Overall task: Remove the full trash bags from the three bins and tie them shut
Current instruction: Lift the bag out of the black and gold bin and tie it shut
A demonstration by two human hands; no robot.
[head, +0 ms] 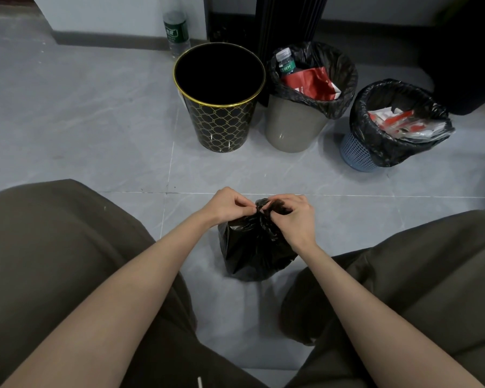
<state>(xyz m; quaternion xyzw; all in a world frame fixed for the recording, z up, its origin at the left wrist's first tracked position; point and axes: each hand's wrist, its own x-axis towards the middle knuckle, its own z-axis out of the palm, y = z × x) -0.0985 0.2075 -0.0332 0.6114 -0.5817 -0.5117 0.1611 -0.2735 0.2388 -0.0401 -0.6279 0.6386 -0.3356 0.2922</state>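
**Black bag on floor, both hands at its gathered neck**

We see one black trash bag (pixel 252 247) standing on the grey tiled floor (pixel 95 121) between our knees. Its top is bunched into a twisted neck. Our left hand (pixel 230 205) pinches that neck from the left, fingertips curled tight on the plastic. Our right hand (pixel 294 219) grips it from the right, fingers curled over the crumpled ends, which stick up between the two hands. Bag body sits just below both hands; film is thin, glossy, creased, with a bulging rounded base.

Beyond the bag, three bins in a row. The black bin (pixel 221 121) on the left is round and tapered, with a gold rim and a gold lattice pattern; we see no liner in it. The grey bin (pixel 291 130) in the middle is smooth, lined in black plastic, and holds a bottle and red packaging. The blue mesh bin (pixel 356 155) on the right is perforated, also lined, and holds red-and-white wrappers. A clear plastic bottle (pixel 175 32) with a green label stands behind the black bin by the wall.
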